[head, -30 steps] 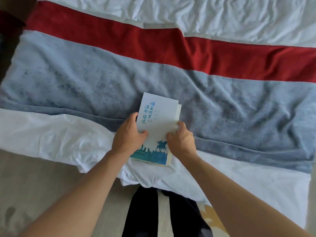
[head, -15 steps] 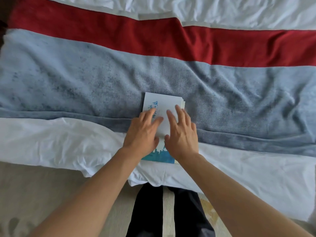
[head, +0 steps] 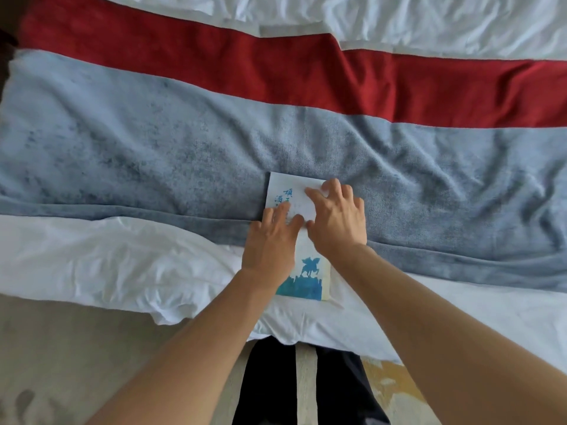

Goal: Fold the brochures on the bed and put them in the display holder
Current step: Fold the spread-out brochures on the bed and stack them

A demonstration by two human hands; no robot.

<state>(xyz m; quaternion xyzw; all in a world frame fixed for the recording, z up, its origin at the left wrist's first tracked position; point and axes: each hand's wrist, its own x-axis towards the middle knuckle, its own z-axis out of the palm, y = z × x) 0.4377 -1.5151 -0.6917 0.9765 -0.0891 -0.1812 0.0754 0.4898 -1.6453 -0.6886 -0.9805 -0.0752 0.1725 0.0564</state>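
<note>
A folded white brochure (head: 310, 271) with blue characters and a blue horse-and-rider picture lies flat at the near edge of the bed, half on the grey-blue blanket, half on the white sheet. My left hand (head: 270, 243) presses flat on its left half with straight fingers. My right hand (head: 337, 216) presses on its upper right part, fingers spread and reaching its top edge. Both hands hide the brochure's middle. No display holder is in view.
The grey-blue blanket (head: 153, 154) spans the bed, with a red band (head: 276, 65) and white bedding (head: 429, 23) beyond it. A white sheet (head: 107, 265) hangs over the near edge. Beige floor (head: 61, 363) and my dark trouser legs (head: 306, 388) lie below.
Both hands went from holding the brochure's sides to pressing flat on it. My right hand then slid up towards the top edge, uncovering the blue picture at the bottom.
</note>
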